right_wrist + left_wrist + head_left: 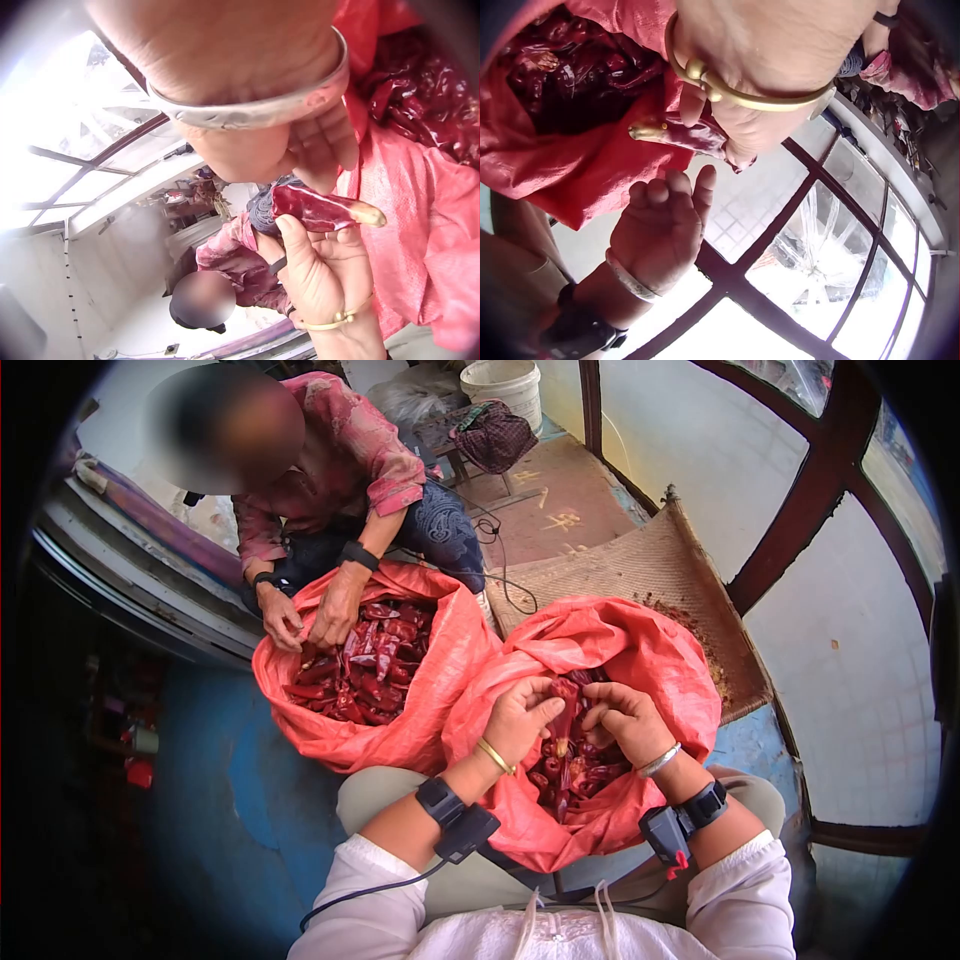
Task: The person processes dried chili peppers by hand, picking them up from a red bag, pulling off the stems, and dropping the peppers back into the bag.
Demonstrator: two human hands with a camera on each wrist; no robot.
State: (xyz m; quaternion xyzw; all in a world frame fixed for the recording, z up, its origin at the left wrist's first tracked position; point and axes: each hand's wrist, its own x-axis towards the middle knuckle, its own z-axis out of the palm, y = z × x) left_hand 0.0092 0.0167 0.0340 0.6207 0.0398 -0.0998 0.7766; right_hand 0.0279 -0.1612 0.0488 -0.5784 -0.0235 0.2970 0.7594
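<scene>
My left hand (520,722), with a gold bangle at its wrist, pinches a dried red chili pepper (563,710) between thumb and fingers. The pepper's pale yellow stem end points down in the head view; the right wrist view shows the glossy red pepper (311,208) from the side. Beside it is my right hand (632,722), wearing a silver bangle. Its fingers bend loosely in the left wrist view, with nothing held in that hand (664,225). Both hands are over an orange-red woven sack (670,660) holding dried red chilies (590,772).
Across from me, a person (340,450) bends over a second orange-red sack (365,745) of chilies, both hands at its mouth. A woven mat (640,570) lies behind my sack. Farther back stands a white bucket (505,388). A framed partition (850,610) rises on the right.
</scene>
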